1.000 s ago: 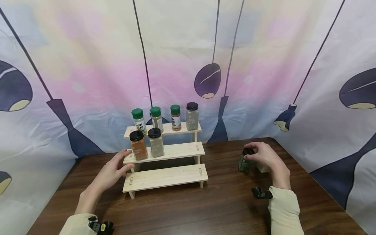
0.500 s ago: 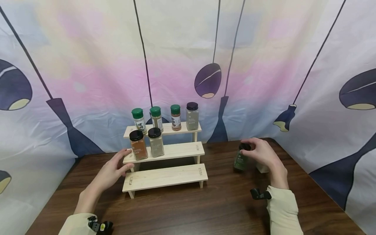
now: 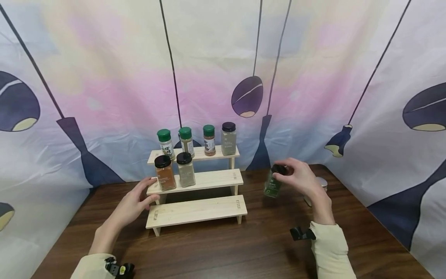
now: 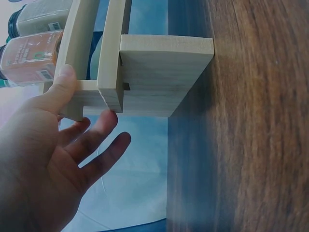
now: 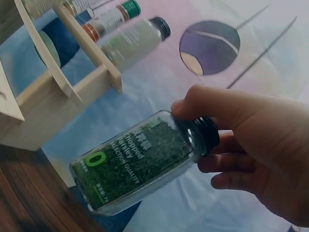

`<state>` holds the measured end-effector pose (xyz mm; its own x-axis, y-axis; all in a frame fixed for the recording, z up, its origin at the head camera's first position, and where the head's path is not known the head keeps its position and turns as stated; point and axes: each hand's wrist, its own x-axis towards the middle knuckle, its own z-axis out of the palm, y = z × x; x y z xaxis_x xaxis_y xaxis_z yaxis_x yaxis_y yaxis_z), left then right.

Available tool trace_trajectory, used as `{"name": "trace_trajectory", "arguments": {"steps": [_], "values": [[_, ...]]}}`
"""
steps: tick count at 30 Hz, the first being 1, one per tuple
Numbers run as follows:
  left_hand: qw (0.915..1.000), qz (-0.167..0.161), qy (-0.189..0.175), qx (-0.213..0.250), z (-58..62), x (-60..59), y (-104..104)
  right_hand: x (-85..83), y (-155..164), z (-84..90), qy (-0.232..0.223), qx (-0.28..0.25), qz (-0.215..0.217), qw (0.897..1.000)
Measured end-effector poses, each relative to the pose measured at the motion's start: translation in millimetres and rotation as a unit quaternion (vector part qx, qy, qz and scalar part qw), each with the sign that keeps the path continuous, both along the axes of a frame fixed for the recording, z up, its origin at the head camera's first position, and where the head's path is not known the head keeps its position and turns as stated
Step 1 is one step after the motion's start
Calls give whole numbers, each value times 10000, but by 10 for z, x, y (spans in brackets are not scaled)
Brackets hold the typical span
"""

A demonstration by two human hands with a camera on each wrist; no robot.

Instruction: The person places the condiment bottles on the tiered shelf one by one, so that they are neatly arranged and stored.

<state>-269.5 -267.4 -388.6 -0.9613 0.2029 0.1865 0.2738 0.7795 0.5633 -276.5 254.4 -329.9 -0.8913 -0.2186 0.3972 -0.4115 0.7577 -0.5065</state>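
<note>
My right hand [image 3: 301,178] pinches the black cap of a glass jar of chopped parsley [image 3: 273,185], its fingers curled around the neck. The parsley jar [image 5: 135,159] tilts in the air to the right of the three-step wooden spice rack [image 3: 196,211]. At the rack's left end, my left hand [image 3: 129,205] touches the middle step with relaxed fingers spread apart. Its thumb [image 4: 65,84] rests on that step's edge in the left wrist view. Close by on the middle step stand an orange-brown spice jar [image 3: 165,176] and a pale spice jar [image 3: 186,173], both black-capped.
Three green-capped shakers [image 3: 209,143] and a black-capped grey jar [image 3: 229,141] stand along the top step. Partly hidden behind my right wrist is a container with a pale lid [image 3: 322,182]. A printed cloth [image 3: 209,58] hangs behind the dark wooden table [image 3: 223,248].
My right hand has lifted the parsley jar and carried it leftward toward the rack, tilting it and uncovering part of the container behind. The left hand stays at the rack's end.
</note>
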Motion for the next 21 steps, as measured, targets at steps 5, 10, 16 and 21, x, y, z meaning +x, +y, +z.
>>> {"name": "trace_trajectory", "arguments": {"steps": [5,10,16,21], "values": [[10000,-16,13,81,-5,8,20,30,-148,74,236,-66,122,9996],[9999,-77,10,148,-1,10,28,43,-331,135,455,-104,184,9987],[9998,-96,4,185,1,20,25,24,-548,260,791,-21,488,9957],[9998,-91,-12,195,1,16,22,13,-740,426,936,186,758,9925]]}}
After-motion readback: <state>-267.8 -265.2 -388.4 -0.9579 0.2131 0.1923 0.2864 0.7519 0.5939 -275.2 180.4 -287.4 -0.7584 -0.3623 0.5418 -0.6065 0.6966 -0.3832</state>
